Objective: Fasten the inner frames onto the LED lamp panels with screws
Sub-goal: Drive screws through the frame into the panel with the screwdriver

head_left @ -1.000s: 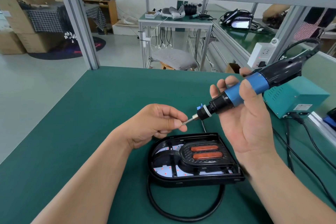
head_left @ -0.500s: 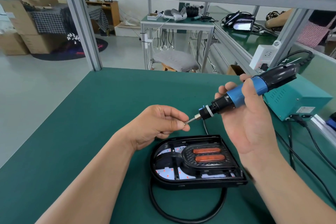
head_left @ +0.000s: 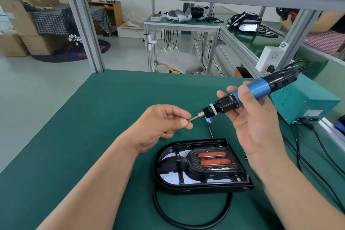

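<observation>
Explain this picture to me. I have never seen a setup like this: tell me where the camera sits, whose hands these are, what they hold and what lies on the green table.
There is no machine here. A person works with bare hands, and the single picture comes from a camera worn on their head, looking forward and down. The right hand grips an electric screwdriver, blue and black, raised above the table with its tip pointing left. The left hand pinches what looks like a small screw at that tip, though it is too tiny to be sure. On the green table below lies a black lamp panel with an inner frame set in it. A black cable loops out toward the person. To the right stands a teal power box with cords plugged in.
</observation>
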Available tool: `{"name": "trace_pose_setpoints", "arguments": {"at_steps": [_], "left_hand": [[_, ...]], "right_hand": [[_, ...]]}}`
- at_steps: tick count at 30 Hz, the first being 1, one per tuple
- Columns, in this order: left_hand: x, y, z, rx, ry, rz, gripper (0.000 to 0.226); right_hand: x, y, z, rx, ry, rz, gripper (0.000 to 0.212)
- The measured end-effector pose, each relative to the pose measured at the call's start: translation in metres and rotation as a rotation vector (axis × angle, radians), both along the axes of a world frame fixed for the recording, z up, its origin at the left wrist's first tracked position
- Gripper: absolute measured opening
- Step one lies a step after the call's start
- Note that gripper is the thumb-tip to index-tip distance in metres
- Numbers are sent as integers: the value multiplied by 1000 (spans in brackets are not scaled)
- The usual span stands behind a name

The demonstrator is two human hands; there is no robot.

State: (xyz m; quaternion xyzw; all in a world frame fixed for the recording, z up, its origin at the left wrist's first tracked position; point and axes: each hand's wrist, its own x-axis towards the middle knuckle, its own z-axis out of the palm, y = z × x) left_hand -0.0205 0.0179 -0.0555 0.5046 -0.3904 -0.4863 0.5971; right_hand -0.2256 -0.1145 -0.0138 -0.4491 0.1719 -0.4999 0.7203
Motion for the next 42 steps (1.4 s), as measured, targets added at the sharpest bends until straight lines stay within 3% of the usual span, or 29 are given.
{"name": "trace_pose_setpoints", "arguments": {"at_steps": [11,15,24,28,33,37,42], "left_hand": [[-4,-2,1,79,-106,28,13],[-4,-1,1,66,-86,0,15],[-2,0,1,59,-77,8,27],[0,0,1,163,-232,65,22],[-6,4,7,215,-629,32,27],[-12,6,13,250,-703,-47,24],[-19,5,14,264,-820,-118,49]], "right_hand": [[1,-3,-8,66,38,-65,27],[1,-4,-11,125,31,-63,14],[-2,-11,-13,179,-15,-85,18],[-4,-15,-11,216,-27,-124,15],[-8,-23,-8,242,-56,-194,16],[-12,-29,-7,259,-65,-238,17],[-15,-34,-5,246,-89,-254,19]]}}
